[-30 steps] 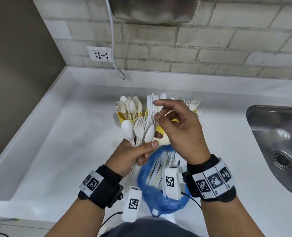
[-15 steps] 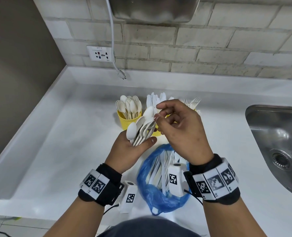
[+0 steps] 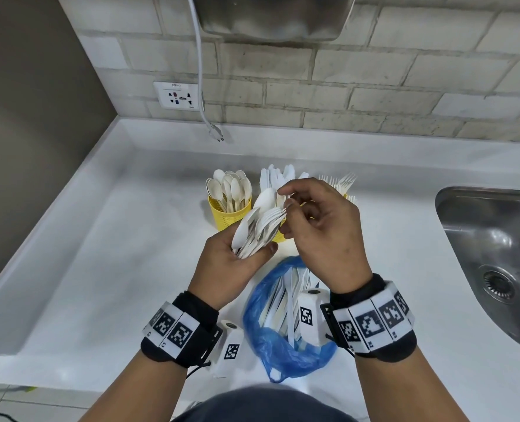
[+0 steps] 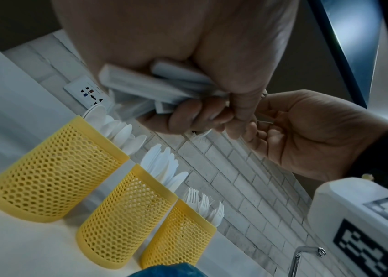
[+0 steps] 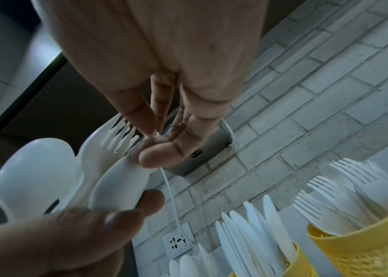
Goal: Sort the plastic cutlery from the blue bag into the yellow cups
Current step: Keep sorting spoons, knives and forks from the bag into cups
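Observation:
My left hand [image 3: 246, 254] grips a bundle of white plastic spoons and forks [image 3: 258, 226] by the handles [image 4: 141, 86], heads leaning right. My right hand [image 3: 286, 199] pinches the tip of one piece in that bundle [image 5: 117, 178] between thumb and fingers [image 5: 150, 146]; whether it is a spoon or a fork I cannot tell. Behind the hands stand three yellow mesh cups: spoons [image 3: 226, 213] [image 4: 53, 174], knives [image 4: 126, 213] [image 5: 290, 262] and forks [image 4: 178, 236] [image 5: 366, 249]. The blue bag [image 3: 286, 348] lies open below my wrists with more cutlery inside.
A steel sink [image 3: 496, 254] is sunk into the white counter at the right. A wall socket [image 3: 178, 95] and a dangling plug [image 3: 216, 134] are at the back. A raised counter edge and dark wall [image 3: 39, 147] close the left side.
My left hand has lowered the bundle and tilted it from upright to leaning right. My right hand's fingers have come down and closed on a piece's tip.

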Motion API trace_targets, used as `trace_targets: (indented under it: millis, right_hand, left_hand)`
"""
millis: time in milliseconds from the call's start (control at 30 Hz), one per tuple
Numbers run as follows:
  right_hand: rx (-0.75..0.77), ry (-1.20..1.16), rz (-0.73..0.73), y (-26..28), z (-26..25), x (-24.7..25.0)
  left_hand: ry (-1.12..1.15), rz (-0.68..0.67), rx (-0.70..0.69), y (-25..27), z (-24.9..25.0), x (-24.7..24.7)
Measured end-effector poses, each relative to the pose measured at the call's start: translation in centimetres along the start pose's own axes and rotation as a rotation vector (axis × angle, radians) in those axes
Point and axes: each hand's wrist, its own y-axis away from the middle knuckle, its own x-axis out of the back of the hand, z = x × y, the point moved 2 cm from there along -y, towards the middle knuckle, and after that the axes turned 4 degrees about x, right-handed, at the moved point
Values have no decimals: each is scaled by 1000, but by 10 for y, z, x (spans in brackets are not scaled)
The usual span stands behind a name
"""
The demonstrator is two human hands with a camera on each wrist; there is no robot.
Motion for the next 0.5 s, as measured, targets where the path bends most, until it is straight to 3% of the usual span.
trace_targets:
  millis: [333,500]
  right_hand:
    - [14,80,-77,-4,-1,9]
    - [64,146,-23,-4,2,10]
  left_hand:
    - [-49,-11,-20,-1,-3,0]
    - [-55,-13,-2,0,-4,0]
